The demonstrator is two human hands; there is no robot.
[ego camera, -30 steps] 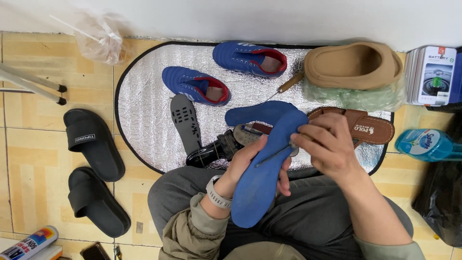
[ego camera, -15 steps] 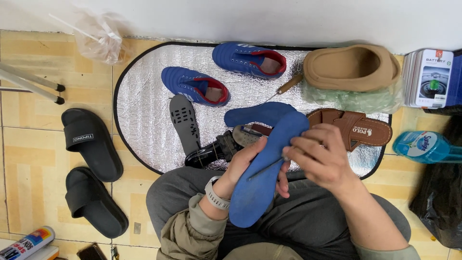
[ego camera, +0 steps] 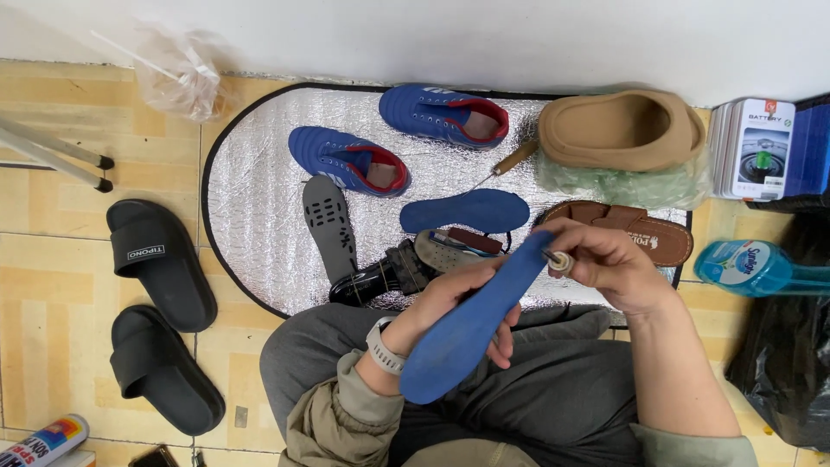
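The left hand [ego camera: 458, 298] reaches up from the lap with its palm under a blue insole [ego camera: 471, 324], fingers curled round its edge and gripping it tilted over the knees. The right hand [ego camera: 605, 264] is closed on a small round-tipped tool [ego camera: 558, 259] (too small to tell its kind) touching the insole's upper end. A clear plastic bag [ego camera: 618, 186] lies under the tan clog [ego camera: 618, 130]. A second blue insole [ego camera: 467, 210] lies flat on the silver mat [ego camera: 259, 225].
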